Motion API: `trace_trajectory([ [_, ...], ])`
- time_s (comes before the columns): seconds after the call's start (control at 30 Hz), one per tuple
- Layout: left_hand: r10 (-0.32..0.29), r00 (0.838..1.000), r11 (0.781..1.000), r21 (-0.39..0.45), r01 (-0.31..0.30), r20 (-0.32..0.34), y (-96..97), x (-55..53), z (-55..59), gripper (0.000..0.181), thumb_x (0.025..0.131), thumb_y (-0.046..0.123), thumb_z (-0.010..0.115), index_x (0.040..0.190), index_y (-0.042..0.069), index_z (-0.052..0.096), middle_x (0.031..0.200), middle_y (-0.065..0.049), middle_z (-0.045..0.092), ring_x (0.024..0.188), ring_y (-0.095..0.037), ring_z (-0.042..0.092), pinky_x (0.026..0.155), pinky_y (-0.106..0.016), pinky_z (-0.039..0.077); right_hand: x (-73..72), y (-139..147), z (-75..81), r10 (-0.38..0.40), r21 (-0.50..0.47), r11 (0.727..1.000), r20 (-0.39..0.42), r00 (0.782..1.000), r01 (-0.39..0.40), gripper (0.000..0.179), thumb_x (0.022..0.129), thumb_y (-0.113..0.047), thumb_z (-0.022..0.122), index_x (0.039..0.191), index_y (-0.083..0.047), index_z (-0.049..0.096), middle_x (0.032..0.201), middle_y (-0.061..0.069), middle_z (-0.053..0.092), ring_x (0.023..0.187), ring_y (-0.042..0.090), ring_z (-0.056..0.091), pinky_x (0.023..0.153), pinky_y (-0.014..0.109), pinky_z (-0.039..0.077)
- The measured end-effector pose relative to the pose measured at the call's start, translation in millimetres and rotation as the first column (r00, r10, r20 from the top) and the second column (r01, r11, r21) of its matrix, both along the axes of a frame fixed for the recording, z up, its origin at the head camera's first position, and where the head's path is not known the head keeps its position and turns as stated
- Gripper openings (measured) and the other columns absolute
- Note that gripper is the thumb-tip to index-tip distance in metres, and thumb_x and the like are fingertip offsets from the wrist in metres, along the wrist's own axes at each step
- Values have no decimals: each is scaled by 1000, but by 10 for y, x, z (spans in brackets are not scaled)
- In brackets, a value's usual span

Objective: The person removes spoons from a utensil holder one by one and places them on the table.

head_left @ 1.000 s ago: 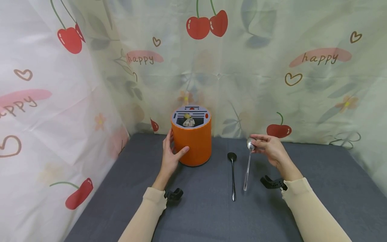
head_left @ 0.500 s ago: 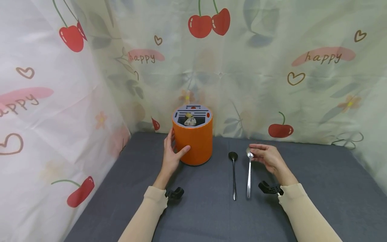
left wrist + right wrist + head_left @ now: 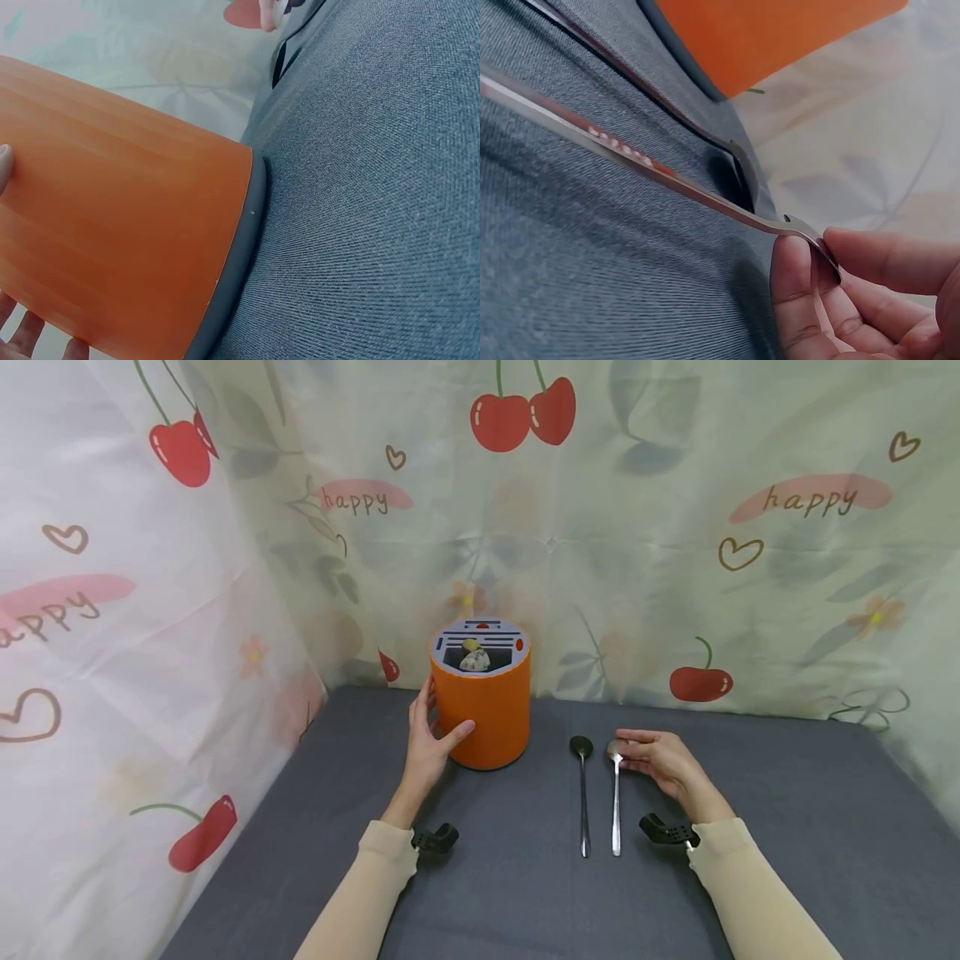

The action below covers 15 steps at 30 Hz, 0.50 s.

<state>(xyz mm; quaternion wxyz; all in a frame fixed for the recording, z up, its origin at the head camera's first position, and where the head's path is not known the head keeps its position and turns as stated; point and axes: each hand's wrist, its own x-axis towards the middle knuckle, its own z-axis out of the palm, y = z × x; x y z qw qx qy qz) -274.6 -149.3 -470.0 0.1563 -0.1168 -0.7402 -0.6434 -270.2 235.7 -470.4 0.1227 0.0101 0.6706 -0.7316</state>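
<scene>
My left hand point(image 3: 427, 752) holds the left side of an orange cylindrical utensil holder point(image 3: 487, 718), thumb on its front and fingers round behind. The holder stands upright on its dark base point(image 3: 238, 262). Its grey top has slots, and a whitish patterned piece and a yellowish one show in the larger opening. My right hand point(image 3: 667, 764) pinches a silver long-handled spoon point(image 3: 617, 810) by its bowl, between thumb and fingers. The handle points toward me, low over the cloth. Left of it lies a second long-handled spoon point(image 3: 584, 802), dark-looking, roughly parallel.
A dark grey-blue cloth point(image 3: 495, 893) covers the table. Behind and to the left hangs a pale curtain point(image 3: 622, 593) printed with cherries, hearts and "happy". Black straps point(image 3: 663, 831) sit on both wrists.
My right hand has lowered the silver spoon and drawn it slightly toward me, its handle swinging into line with the other spoon. My left hand keeps its hold on the utensil holder.
</scene>
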Motion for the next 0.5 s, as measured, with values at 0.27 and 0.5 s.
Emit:
trace_trajectory([
  [0.27,0,1000,1000,4,0,4,-6,-11,-8,95,95,23,79,167,32,19,163,-4,26,150,-25,30,123,-57,26,-21,-9,-126,0,-9,1000,14,1000,0,57,100,6,61,148,22,36,103,2,73,85,11,71,78,26,60],
  [0.5,4,1000,1000,3,-4,2,-7,-13,-11,95,94,24,80,167,33,20,163,-4,26,150,-24,30,123,-57,27,-7,-53,-149,-4,53,999,-37,999,6,51,99,10,58,144,26,39,94,5,73,79,12,73,76,27,62],
])
